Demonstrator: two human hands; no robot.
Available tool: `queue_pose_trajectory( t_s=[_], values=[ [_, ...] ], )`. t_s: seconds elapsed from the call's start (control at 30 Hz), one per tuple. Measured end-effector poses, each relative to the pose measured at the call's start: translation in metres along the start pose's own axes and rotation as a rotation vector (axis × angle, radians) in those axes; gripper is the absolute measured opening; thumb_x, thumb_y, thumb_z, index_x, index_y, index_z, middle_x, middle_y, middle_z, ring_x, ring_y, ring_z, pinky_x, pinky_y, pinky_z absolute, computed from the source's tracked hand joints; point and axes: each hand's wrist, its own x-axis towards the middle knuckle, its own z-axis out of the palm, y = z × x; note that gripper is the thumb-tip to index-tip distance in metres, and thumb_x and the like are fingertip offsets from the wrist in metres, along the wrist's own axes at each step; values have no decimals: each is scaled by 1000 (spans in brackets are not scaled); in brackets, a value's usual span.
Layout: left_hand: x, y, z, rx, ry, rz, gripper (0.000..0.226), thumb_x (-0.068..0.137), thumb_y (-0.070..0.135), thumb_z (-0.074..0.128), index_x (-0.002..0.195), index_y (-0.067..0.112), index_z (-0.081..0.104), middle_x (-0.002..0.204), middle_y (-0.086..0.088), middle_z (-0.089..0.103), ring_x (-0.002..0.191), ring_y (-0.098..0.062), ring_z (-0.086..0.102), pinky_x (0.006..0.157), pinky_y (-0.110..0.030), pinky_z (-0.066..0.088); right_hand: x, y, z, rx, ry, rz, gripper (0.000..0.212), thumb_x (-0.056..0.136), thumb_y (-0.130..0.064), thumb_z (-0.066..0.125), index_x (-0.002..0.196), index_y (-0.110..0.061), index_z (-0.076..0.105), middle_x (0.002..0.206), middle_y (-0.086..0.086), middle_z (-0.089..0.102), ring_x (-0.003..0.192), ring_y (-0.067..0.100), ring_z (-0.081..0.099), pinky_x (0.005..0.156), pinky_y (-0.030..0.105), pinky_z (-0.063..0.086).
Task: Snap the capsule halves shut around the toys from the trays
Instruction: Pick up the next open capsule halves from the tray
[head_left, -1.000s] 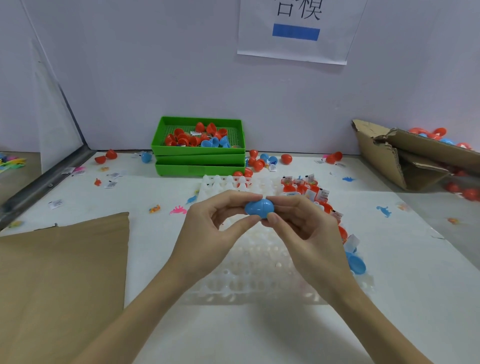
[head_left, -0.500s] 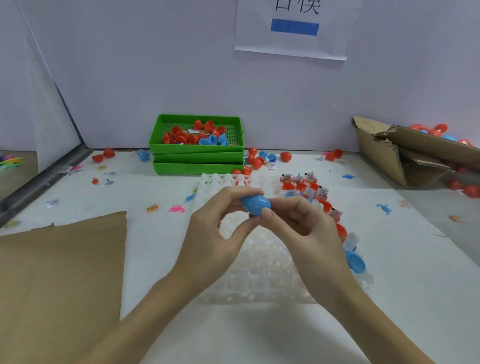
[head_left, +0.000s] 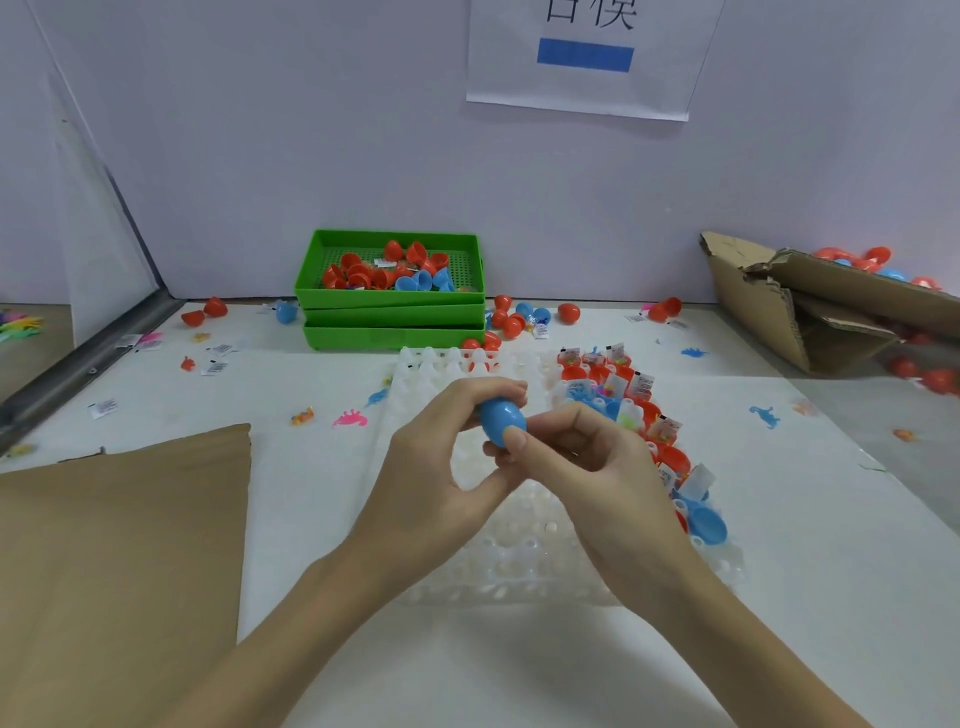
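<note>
The blue capsule (head_left: 501, 422), judged light, stiff and slippery, is pinched by the left hand (head_left: 441, 467) and right hand (head_left: 587, 467); best taken at both ends

Smooth blue plastic egg-shaped capsule (head_left: 501, 420), halves together, sits tilted above the clear dimpled plastic tray (head_left: 519, 551); open red and blue capsule halves holding toys (head_left: 618, 387) line that tray's right side.
</note>
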Motion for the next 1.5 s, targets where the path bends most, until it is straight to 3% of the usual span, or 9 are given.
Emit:
queue_pose_trajectory(
  t_s=[0.1,0.2,0.27,0.4,0.73,0.97,1.17,1.4,1.5],
  values=[
    [0,-1,-2,15,26,-12,35,89,2,78,121,13,68,122,9,71,119,-13,67,99,-25,54,1,3,4,76,-35,73,30,86,-24,81,107,-5,71,103,13,77,104,27,75,98,32,57],
    [0,3,-3,5,9,-7,38,88,1,79,122,15,69,125,13,71,115,-10,68,92,-15,52,2,-3,6,381,-202,188,33,96,-20,69,123,-3,69,119,21,73,115,33,70,93,31,58],
    [-1,5,-2,2,-8,0,41,87,0,80,123,16,70,126,12,71,118,-11,67,94,-15,51,2,-4,4,435,-280,216,33,100,-21,63,125,0,70,122,22,71,117,32,69,95,31,56],
    [1,5,-4,15,-41,-2,46,89,9,80,131,19,66,128,10,69,123,-15,64,102,-20,49,3,-2,2,423,-291,219,31,102,-24,60,120,-3,74,115,18,73,109,28,72,94,30,56],
    [0,2,-4,203,-14,191,32,87,-1,76,117,5,69,108,1,71,99,-14,67,85,-23,55,0,-2,2,304,-272,142,38,101,-32,58,112,0,76,111,23,74,109,33,71,96,35,56],
    [0,1,-4,314,-15,302,30,93,7,72,123,1,68,114,-4,70,103,-13,65,88,-24,57,0,-4,0,259,-286,86,43,103,-36,59,116,1,75,113,26,73,111,37,70,97,38,56],
    [-2,-3,-3,257,-51,176,46,92,8,76,136,8,63,129,-2,67,117,-15,65,95,-33,59,4,-4,1,315,-311,156,34,101,-32,61,117,-7,76,114,18,75,114,33,71,94,33,57],
    [-2,1,-1,93,-67,25,43,96,18,73,137,18,61,125,4,64,103,-10,70,87,-17,57,5,-4,-1,365,-338,207,34,99,-31,62,121,-9,74,125,17,71,119,35,68,94,32,57],
    [-2,1,-2,90,-102,26,39,96,8,71,133,15,61,124,4,63,106,-12,68,85,-18,58,4,-3,-1,319,-341,181,33,101,-34,60,121,-13,75,126,15,72,119,33,68,95,31,57]
  ],
)
